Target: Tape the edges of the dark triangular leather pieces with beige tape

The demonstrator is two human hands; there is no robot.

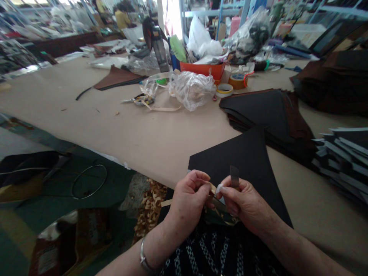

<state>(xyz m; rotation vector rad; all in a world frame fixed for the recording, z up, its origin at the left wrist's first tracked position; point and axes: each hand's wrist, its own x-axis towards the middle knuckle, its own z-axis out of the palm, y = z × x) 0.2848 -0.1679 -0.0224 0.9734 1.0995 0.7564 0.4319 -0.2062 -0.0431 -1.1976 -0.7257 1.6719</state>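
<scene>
At the table's near edge my left hand is closed in a pinch on a narrow tan strip, whose end sticks out to the left of the wrist. Close beside it, my right hand is also closed. A dark flat blade-like piece stands up from between its fingers; its lower part is hidden. Something small and whitish shows at the right thumb and fingertip, too small to make out. Beneath both hands lies a black sheet with a curved right side, partly over the table edge.
Stacked dark sheets lie right, near white-edged pieces. Farther back are a crumpled plastic bag, scissors, tape rolls and an orange bin. Curled tan strips heap below the table's left edge.
</scene>
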